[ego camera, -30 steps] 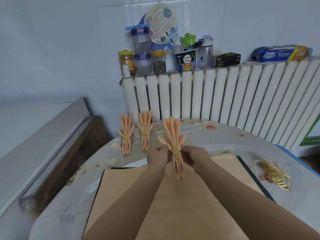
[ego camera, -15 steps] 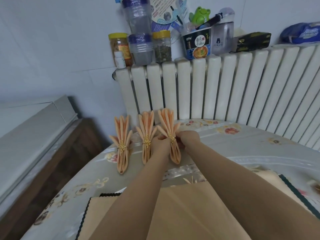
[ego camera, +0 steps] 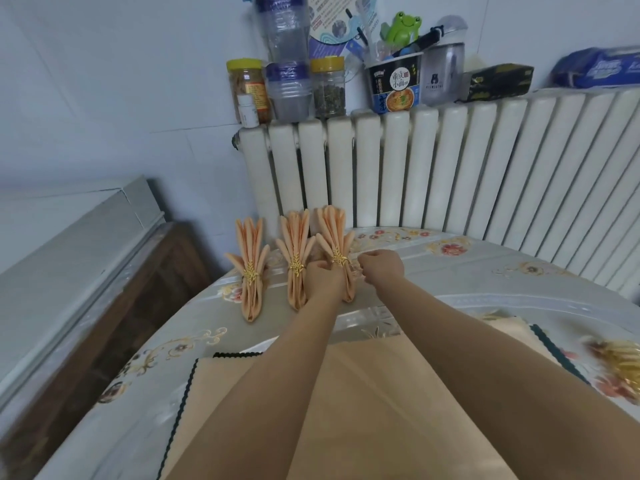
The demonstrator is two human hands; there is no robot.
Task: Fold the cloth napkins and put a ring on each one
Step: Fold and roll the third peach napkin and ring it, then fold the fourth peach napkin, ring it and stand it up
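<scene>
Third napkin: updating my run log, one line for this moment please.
third napkin: ringed, on table | left hand: holding it | right hand: off, curled

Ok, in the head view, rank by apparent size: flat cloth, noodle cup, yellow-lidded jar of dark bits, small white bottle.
1. Flat cloth, though it lies nearest the camera.
2. Noodle cup.
3. Jar, close to the cup.
4. White bottle.
</scene>
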